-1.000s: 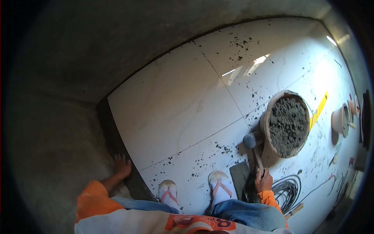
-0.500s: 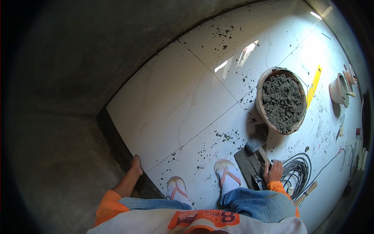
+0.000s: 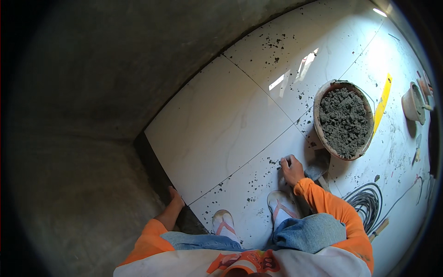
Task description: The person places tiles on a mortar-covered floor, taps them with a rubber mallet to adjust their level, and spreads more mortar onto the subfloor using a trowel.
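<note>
1. Head view: the left hand (image 3: 176, 199) is at the near left, its fingers extended along the edge of a large white marbled floor tile (image 3: 217, 138); it grasps nothing visible and appears to rest on that edge.
2. The right hand (image 3: 291, 171) is right of it and a little farther, low over the tiling, fingers loosely curled; whether it pinches something small, I cannot tell.
3. Just right of that hand lies a mallet (image 3: 315, 171) with a grey head, its handle running nearer and partly hidden by the orange sleeve (image 3: 323, 201).
4. Beyond the mallet stands a round bucket (image 3: 318, 122) filled with crumbly grey mortar (image 3: 345, 122).
5. Right of the bucket, a yellow straightedge (image 3: 383, 102) lies slanted; farther right is a smaller pale bucket (image 3: 410, 105).
6. Near right, dark cable (image 3: 367, 203) lies coiled.
7. Two sandals (image 3: 224, 220) with pink straps stand between the hands, near side, and dark crumbs speckle the tiles.
</note>
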`<move>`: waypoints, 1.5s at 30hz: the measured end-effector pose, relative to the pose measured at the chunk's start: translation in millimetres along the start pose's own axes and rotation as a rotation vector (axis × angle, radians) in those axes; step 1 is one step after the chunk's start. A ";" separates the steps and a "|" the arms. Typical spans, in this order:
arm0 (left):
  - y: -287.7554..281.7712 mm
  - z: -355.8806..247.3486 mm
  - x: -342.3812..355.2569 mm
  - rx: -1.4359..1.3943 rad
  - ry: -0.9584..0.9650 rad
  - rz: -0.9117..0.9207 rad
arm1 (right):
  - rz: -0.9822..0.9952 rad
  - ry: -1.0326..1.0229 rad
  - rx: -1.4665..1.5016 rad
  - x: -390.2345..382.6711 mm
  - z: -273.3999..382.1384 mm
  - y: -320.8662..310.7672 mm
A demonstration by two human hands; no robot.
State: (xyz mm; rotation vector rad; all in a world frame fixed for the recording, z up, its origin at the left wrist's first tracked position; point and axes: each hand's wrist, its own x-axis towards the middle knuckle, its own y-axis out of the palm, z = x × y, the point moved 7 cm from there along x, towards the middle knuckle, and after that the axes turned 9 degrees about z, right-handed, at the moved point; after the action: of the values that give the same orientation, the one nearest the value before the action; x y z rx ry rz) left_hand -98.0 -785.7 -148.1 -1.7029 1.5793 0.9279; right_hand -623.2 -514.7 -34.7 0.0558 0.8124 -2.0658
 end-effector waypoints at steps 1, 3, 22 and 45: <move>-1.1 -3.6 0.1 0.024 0.011 0.047 | 0.000 -0.001 0.010 12.8 1.8 5.8; -0.7 -7.2 -5.0 0.057 0.016 0.097 | 0.402 0.460 0.544 28.7 -17.9 51.5; 56.1 -205.9 -228.6 1.198 0.768 -0.482 | 0.470 -0.178 0.932 59.9 212.9 8.0; 249.7 -450.2 -280.9 1.383 1.939 -1.097 | -0.392 -0.016 -0.885 77.2 52.7 -254.2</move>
State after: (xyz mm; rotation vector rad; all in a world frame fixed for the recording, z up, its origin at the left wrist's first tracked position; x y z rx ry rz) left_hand -321.3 -1024.5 338.9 -1.4563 0.8665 -2.3445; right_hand -848.6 -501.4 115.1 -0.6474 1.7589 -1.8588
